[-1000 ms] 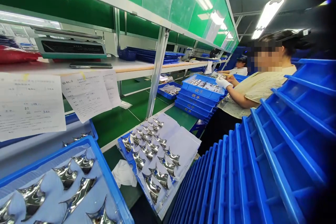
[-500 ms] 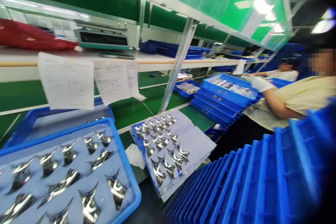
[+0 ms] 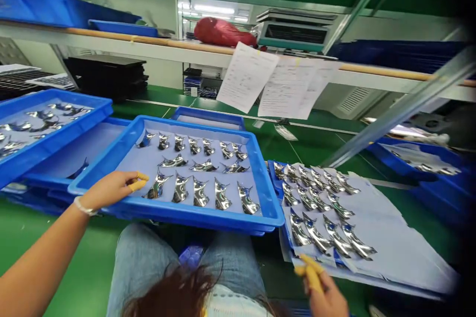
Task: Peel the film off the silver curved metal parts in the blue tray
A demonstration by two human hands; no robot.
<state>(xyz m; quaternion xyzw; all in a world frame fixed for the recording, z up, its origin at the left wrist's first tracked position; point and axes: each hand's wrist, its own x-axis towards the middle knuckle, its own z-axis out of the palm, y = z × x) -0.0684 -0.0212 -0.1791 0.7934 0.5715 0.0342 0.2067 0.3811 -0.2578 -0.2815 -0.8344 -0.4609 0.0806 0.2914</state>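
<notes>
My left hand (image 3: pixel 115 189), with yellow finger covers, hovers over the front left rim of a blue tray (image 3: pixel 89 173) lined with pale sheet. Its thumb and forefinger reach toward the leftmost front piece of shiny, pointed curved metal (image 3: pixel 156 186), slightly apart and with nothing visible between them; contact is unclear. Several similar metal pieces (image 3: pixel 201 193) lie in three rows there. My right hand (image 3: pixel 323 287), also wearing yellow finger covers, is beside the front edge of a paper-covered blue tray (image 3: pixel 394 237). Its fingers are bent and a little apart, with nothing visible in them. Rows of metal pieces (image 3: pixel 316 198) lie there.
At left, another blue tray of metal pieces (image 3: pixel 55 151) rests above further trays. Papers (image 3: pixel 247 77) hang from the shelf (image 3: pixel 208 52), which bears a red bundle (image 3: pixel 223 32) and a device (image 3: pixel 293 32). A slanted metal post (image 3: pixel 401 104) stands right.
The view has swung left, bringing both hands and the left-hand trays into sight. The co-worker and the tall blue tray stack at right have left the picture.
</notes>
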